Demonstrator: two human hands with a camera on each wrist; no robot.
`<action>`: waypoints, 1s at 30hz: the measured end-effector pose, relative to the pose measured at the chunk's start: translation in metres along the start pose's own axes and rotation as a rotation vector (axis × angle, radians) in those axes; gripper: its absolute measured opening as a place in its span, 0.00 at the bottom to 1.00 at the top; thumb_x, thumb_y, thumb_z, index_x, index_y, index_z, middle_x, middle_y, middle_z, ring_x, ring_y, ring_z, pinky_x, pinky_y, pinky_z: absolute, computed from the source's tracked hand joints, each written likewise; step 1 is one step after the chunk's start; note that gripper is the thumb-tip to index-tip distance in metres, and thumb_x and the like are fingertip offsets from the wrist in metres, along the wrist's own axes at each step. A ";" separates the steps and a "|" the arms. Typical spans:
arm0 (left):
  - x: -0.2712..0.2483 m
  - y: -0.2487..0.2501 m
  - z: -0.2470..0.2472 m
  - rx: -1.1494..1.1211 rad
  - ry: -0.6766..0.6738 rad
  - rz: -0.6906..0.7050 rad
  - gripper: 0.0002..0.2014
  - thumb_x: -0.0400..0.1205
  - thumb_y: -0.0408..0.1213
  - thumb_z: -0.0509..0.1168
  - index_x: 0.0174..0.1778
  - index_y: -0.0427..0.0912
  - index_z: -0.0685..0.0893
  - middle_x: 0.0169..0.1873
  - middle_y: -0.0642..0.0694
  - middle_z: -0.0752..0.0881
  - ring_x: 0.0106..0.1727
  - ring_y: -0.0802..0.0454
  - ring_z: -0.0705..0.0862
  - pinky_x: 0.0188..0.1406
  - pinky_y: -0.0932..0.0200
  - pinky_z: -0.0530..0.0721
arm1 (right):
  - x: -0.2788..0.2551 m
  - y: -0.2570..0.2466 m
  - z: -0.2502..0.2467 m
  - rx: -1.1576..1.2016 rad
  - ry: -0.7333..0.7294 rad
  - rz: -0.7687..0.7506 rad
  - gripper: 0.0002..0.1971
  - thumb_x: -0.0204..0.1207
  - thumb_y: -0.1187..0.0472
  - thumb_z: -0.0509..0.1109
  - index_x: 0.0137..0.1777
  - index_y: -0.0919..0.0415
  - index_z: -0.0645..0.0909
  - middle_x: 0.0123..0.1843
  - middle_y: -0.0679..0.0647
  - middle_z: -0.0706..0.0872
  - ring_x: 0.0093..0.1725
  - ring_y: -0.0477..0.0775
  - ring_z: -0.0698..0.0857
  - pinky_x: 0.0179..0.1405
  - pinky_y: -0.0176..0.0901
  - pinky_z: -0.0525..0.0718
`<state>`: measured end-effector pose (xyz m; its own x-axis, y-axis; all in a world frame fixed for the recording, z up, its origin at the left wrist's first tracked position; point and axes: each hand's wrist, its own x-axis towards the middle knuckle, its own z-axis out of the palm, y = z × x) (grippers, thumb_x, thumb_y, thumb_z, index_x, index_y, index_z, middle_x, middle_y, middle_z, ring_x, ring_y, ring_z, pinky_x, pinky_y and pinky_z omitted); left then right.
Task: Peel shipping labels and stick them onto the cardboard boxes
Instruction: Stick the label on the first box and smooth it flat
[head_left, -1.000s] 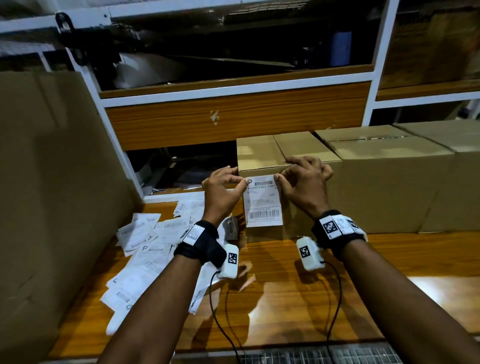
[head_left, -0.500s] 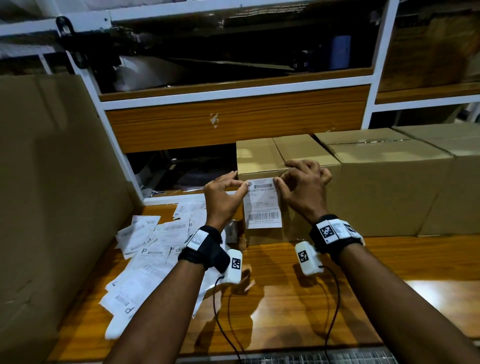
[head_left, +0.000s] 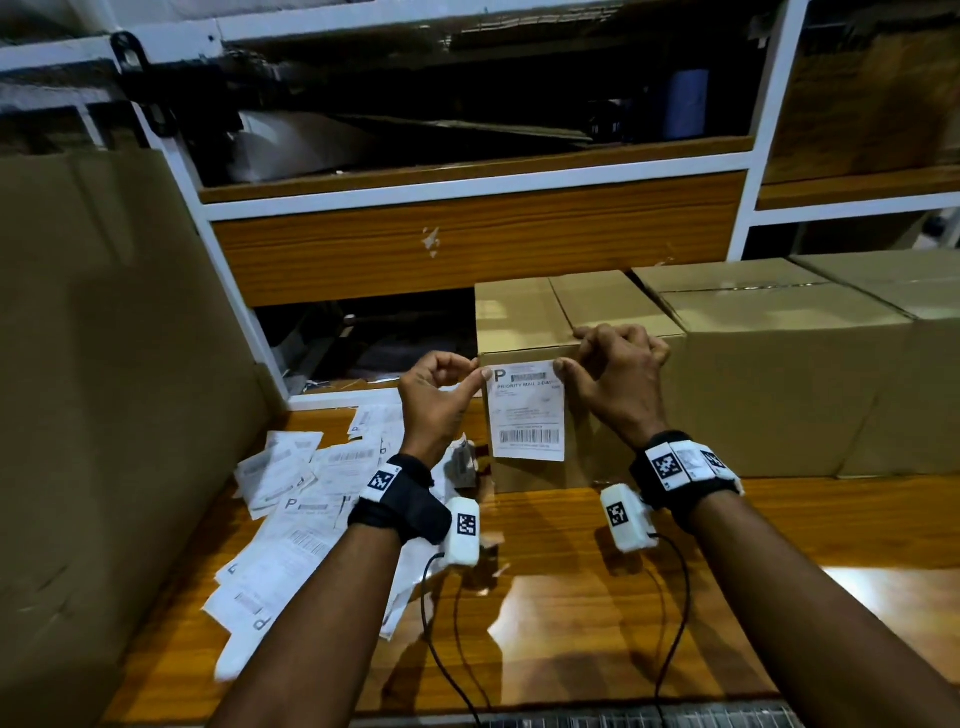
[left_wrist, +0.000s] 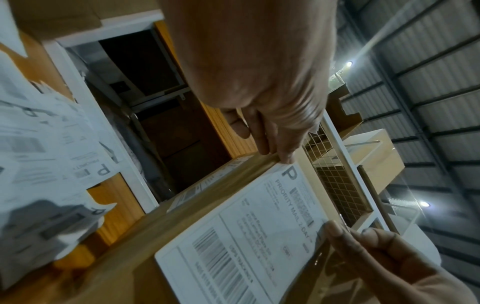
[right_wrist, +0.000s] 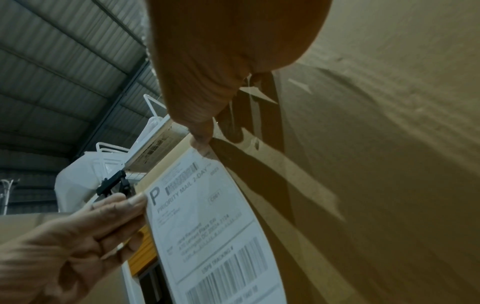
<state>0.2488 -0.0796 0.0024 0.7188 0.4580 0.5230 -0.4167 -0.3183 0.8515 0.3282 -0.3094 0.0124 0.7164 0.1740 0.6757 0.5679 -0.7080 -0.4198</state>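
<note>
- Wooden table (head_left: 571, 597) under white-framed shelving (head_left: 467, 179), row of cardboard boxes along the back.
- Both my hands are up at the nearest cardboard box (head_left: 524, 312), holding a Priority Mail shipping label (head_left: 527, 415) against its front face.
- Left hand (head_left: 436, 400) grip: thumb and fingertip pinched on the label's top left corner.
- Right hand (head_left: 618, 379) grip: thumb on the top right corner, fingers curled over the box's top edge.
- Pile of loose labels (head_left: 306, 499) on the table to my left, next to a big cardboard sheet (head_left: 104, 389).
</note>
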 end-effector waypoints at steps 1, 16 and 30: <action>0.001 0.001 -0.001 -0.005 -0.008 0.001 0.12 0.73 0.34 0.83 0.46 0.41 0.87 0.43 0.47 0.93 0.49 0.55 0.93 0.49 0.53 0.91 | 0.001 0.000 -0.001 0.010 -0.003 -0.004 0.14 0.73 0.39 0.74 0.50 0.46 0.79 0.63 0.48 0.87 0.64 0.53 0.78 0.63 0.46 0.60; 0.020 0.010 -0.007 0.373 -0.360 0.280 0.19 0.82 0.36 0.74 0.70 0.41 0.86 0.72 0.45 0.82 0.73 0.50 0.80 0.68 0.41 0.84 | 0.001 -0.023 -0.002 -0.173 0.011 -0.086 0.28 0.68 0.30 0.76 0.61 0.47 0.85 0.58 0.50 0.86 0.58 0.58 0.77 0.54 0.52 0.63; 0.033 0.010 -0.019 0.340 -0.461 0.299 0.16 0.86 0.32 0.68 0.70 0.41 0.87 0.70 0.46 0.84 0.73 0.52 0.81 0.72 0.45 0.82 | 0.004 -0.006 -0.018 -0.192 -0.092 -0.251 0.21 0.77 0.47 0.78 0.69 0.48 0.84 0.67 0.51 0.88 0.64 0.59 0.79 0.57 0.46 0.55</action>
<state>0.2577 -0.0514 0.0287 0.7958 -0.0708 0.6014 -0.4910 -0.6569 0.5723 0.3207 -0.3163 0.0288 0.6024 0.4142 0.6823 0.6510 -0.7496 -0.1196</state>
